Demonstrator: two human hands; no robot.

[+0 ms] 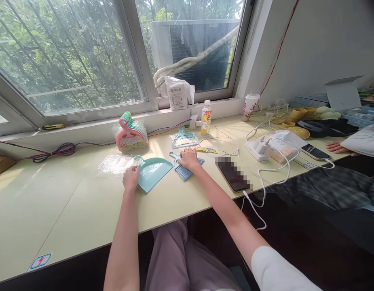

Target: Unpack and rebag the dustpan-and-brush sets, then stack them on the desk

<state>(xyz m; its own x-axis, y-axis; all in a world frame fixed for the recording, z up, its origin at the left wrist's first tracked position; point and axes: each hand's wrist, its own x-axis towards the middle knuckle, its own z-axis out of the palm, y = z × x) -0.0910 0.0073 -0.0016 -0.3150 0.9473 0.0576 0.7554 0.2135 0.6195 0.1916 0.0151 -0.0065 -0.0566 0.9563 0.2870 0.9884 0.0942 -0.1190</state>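
Observation:
A light teal dustpan lies on the pale table, its wide edge facing right and toward me. My left hand is closed on its left side, just below the looped handle. Right of the dustpan is a small hand brush with blue-grey bristles. My right hand is curled over the brush from above, hiding part of its body. Crumpled clear plastic wrap lies left of my left hand. Behind my right hand sits a packaged teal dustpan set.
Bagged dustpan sets stand stacked near the wall. A juice bottle, a paper cup and a power strip stand at the back and right. A charging phone lies right. Another person's hand rests far right.

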